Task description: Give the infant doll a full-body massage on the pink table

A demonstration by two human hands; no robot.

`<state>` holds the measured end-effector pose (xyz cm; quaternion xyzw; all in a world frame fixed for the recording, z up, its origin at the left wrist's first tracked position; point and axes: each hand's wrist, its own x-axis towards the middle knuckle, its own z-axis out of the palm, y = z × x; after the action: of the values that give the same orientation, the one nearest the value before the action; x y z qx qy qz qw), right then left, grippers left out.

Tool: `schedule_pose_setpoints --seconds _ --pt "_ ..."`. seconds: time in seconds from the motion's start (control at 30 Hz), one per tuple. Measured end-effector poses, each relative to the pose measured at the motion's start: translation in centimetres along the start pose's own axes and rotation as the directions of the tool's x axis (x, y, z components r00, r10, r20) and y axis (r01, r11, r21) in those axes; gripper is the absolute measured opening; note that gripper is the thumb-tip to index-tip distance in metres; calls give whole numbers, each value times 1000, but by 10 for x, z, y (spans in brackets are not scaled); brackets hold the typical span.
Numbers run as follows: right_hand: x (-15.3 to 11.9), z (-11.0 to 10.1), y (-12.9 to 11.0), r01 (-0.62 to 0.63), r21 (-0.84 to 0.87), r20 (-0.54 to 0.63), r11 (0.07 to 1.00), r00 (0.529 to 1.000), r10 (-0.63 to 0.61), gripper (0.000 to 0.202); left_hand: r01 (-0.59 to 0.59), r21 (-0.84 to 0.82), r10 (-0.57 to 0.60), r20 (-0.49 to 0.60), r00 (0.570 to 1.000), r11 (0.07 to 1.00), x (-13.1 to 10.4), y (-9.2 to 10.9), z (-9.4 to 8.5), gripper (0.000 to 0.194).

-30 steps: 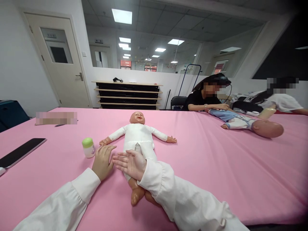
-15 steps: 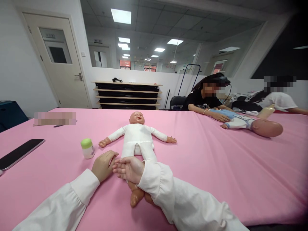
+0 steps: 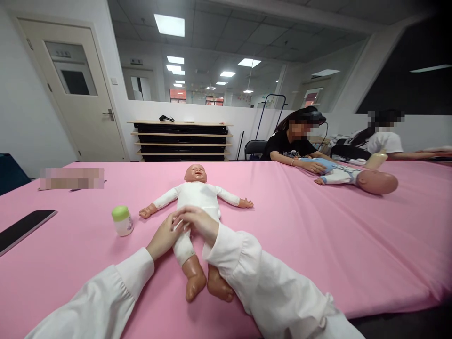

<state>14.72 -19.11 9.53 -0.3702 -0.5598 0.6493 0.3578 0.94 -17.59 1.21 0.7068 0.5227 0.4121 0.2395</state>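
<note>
A baby doll [image 3: 197,195] in a white cloth body lies on its back on the pink-covered table [image 3: 300,254], its head at the far end. My left hand [image 3: 166,237] rests along the side of the doll's thigh on the left, fingers stretched forward. My right hand [image 3: 199,221] is over the doll's upper legs, palm down, its slightly bent fingers apart and overlapping the left fingertips. Neither hand shows anything held, though the contact under the fingers is hidden. Left of the doll stands a small white jar with a green lid [image 3: 123,221].
A dark phone or tablet [image 3: 26,230] lies at the left edge. Across the table on the right, a person in black [image 3: 293,143] has a hand on another doll [image 3: 376,181] beside a bottle [image 3: 376,160]. A person in white [image 3: 383,142] sits farther right.
My right hand has turned from palm up to palm down and moved forward onto the doll's upper legs. My left hand has shifted right against the thigh. The view has turned slightly right.
</note>
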Motion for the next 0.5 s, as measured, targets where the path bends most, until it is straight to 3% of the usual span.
schedule_pose_setpoints --seconds 0.03,0.1,0.2,0.3,0.37,0.4,0.5 --pt "9 -10 -4 108 -134 -97 985 988 -122 11 37 -25 -36 32 999 999 2 1 -1 45" --pt "32 -25 -6 166 -463 -202 871 936 -287 16 96 -69 -92 70 993 993 6 1 -4 52" --pt "64 -34 2 110 -814 -102 570 939 -328 31 129 -191 -117 75 990 973 7 -7 -4 51" --pt "78 -38 12 69 -933 -61 353 937 -344 36 226 -379 -208 89 974 898 7 -16 -5 49" --pt "77 -49 16 -13 -941 -164 338 892 -422 41 340 -515 -331 114 937 786 9 -17 -7 50" --pt "74 -58 19 -88 -923 -262 374 856 -445 44 384 -575 -383 128 915 723 10 -16 -9 52" --pt "61 -88 29 -307 -752 -563 584 760 -325 63 401 -667 -412 152 898 628 17 -8 -9 54"
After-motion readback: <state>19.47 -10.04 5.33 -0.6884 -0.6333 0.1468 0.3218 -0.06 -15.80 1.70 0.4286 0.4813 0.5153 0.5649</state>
